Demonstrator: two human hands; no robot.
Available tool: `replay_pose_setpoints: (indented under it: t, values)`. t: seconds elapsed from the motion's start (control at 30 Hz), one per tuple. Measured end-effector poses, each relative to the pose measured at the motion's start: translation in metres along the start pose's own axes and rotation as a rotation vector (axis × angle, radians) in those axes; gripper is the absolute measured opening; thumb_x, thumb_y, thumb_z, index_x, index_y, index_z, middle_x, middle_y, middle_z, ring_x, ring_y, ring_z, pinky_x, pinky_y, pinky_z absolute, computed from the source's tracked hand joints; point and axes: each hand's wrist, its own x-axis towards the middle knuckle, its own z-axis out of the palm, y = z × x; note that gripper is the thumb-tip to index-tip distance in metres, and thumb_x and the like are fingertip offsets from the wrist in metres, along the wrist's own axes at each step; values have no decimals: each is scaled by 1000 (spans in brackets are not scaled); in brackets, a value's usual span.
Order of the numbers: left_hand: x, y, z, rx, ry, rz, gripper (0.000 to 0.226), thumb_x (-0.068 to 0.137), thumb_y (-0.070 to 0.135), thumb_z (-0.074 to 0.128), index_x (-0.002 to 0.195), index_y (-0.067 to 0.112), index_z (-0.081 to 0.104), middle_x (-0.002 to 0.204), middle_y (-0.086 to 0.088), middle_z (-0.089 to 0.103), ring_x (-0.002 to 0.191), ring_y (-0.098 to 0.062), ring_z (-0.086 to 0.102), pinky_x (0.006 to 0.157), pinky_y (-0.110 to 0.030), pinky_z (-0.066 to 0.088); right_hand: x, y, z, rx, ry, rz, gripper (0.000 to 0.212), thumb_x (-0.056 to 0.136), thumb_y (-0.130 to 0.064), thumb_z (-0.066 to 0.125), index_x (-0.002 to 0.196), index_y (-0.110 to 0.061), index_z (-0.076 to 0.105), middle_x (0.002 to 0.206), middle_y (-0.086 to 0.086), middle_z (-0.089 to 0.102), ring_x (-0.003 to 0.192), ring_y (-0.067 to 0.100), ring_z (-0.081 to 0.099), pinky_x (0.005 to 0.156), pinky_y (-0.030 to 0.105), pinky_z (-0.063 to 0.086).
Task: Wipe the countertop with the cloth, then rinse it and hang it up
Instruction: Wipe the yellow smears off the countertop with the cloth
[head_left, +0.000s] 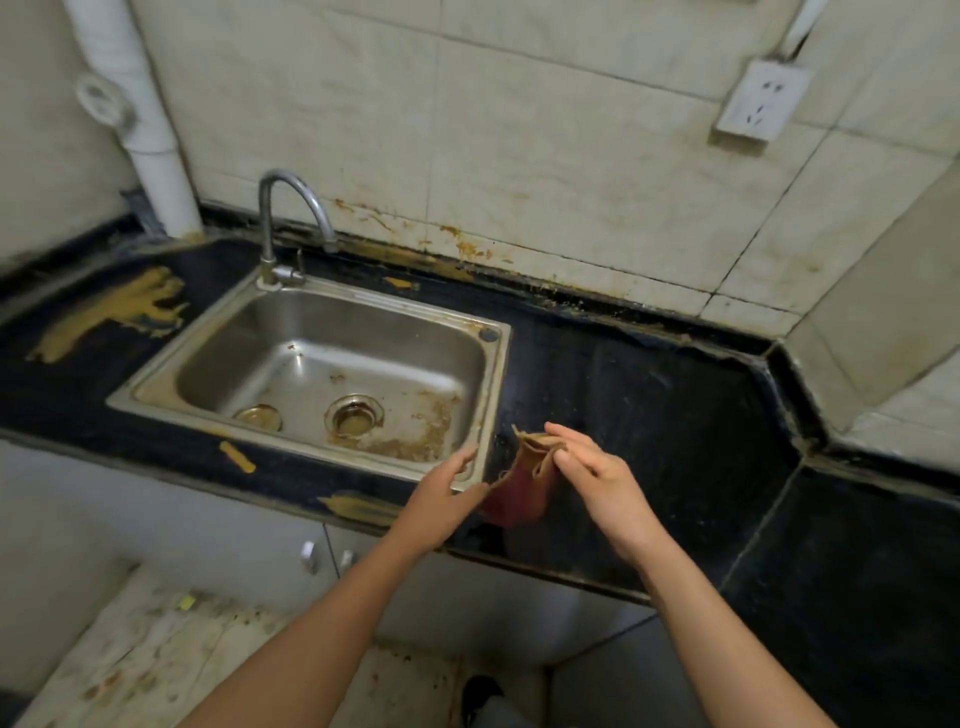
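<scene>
In the lower middle of the frame, the right grip pinches the top edge of a reddish-brown cloth between thumb and fingertips, the other fingers stretched out flat. The cloth hangs bunched and folded from that pinch, just above the black table and just right of the sink's near right corner. The left grip is wide, its fingers straight and pointing toward the upper right, over the sink rim; its thumb side meets the cloth's lower left corner (whether it actually presses the fabric there cannot be told). Both bare forearms come up from the bottom edge of the frame. The stainless steel sink fills the centre left, its floor spotted with brown rust-like stains around the round drain, and a smaller round metal piece lies just left of that drain. A curved chrome faucet stands at the sink's far left corner, its spout arching to the right. Yellow-brown smears mark the table at the left of the frame, with smaller patches along its front edge. A white pipe runs down the tiled wall in the upper left, and a white wall socket sits in the upper right. Below the table's front edge, two small cabinet handles show side by side, above a stained floor.
</scene>
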Motion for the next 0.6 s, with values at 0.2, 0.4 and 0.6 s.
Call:
replay_pose_setpoints:
  t: [0.2, 0.4, 0.6]
  values:
    - [19, 49, 14, -57, -100, 133, 66, 85, 15, 64, 142, 19, 31, 136, 6, 41, 126, -10, 39, 100, -24, 32, 20, -19, -30, 153, -58, 42, 29, 95, -11, 43, 94, -27, 67, 130, -5, 51, 126, 13, 44, 110, 31, 29]
    - [40, 74, 26, 60, 54, 331, 18, 80, 9, 69, 97, 14, 68, 100, 2, 65, 93, -4, 58, 81, -16, 42, 23, -13, -48, 144, -87, 39, 28, 96, -13, 43, 100, -25, 68, 137, -2, 49, 125, 7, 45, 108, 28, 31]
    - [48, 75, 47, 245, 182, 389, 12, 83, 14, 66, 88, 6, 73, 76, -7, 71, 70, -6, 64, 69, -30, 49, 26, 8, -53, 180, 67, 40, 27, 96, -12, 43, 101, -17, 69, 129, -2, 56, 123, 10, 49, 111, 35, 32]
